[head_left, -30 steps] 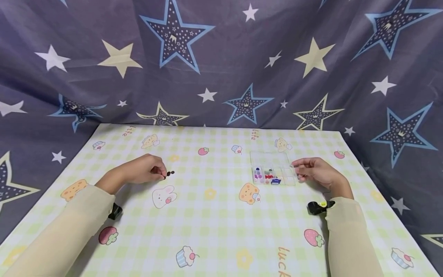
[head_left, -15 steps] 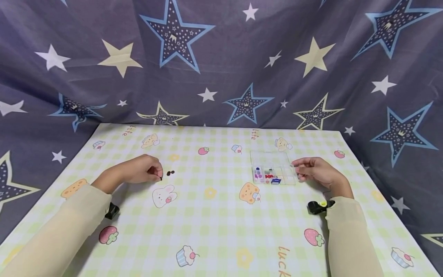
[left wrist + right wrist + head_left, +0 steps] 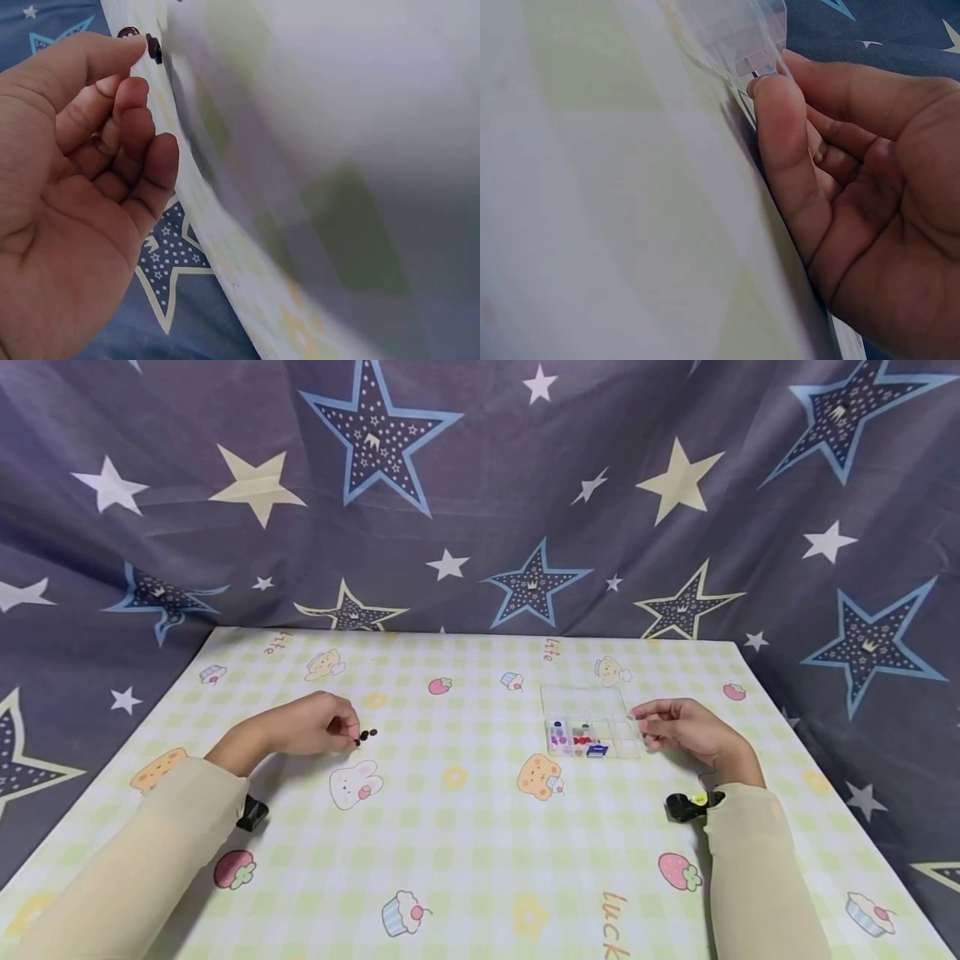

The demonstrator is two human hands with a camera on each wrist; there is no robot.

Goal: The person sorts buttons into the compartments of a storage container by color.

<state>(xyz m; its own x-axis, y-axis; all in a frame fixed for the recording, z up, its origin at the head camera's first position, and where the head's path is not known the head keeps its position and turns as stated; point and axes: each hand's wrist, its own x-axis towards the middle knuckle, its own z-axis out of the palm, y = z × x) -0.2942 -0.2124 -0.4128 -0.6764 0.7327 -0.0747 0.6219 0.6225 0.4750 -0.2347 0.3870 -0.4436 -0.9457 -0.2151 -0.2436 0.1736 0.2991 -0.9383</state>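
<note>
In the head view my left hand is low over the left part of the table, its thumb and fingers pinching a small dark brown button. Two more dark buttons lie just beyond its fingertips. The left wrist view shows a round button behind the thumb tip and another dark one edge-on beside it. My right hand grips the right edge of a clear plastic compartment box, whose lid is raised at the back. Purple, red and dark blue small pieces sit in its left and middle compartments.
A green-and-white checked cover with cartoon prints lies over the table. A dark star-patterned curtain hangs behind and at both sides. Black cameras are strapped at both wrists.
My left hand drew slightly left with a dark button at its fingertips, then came back right beside the other two buttons. My right hand and the box stay in place.
</note>
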